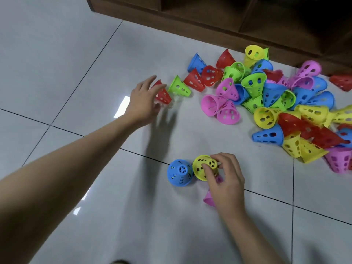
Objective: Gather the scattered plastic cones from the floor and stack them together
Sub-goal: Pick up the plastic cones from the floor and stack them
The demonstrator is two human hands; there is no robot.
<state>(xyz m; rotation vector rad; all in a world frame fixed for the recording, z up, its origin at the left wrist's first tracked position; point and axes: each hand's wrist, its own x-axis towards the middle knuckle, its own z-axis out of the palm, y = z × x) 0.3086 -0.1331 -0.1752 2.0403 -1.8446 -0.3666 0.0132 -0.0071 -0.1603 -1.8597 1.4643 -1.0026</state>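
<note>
R hand (224, 180) fingers pinching yellow cone (203, 166) upright on floor (76, 54) beside blue cone (180, 173); L hand (144, 100) fingers spread, released, at red cone (162, 94); cone pile (285, 103) far R.

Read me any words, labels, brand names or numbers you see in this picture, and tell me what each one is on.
None can be read.
The plastic cones show only cut-out holes, no print.
The floor tiles and the wooden cabinet behind are unmarked.
The yellow cone gripped by the right hand has a moulded spoke pattern on top, not lettering.
</note>
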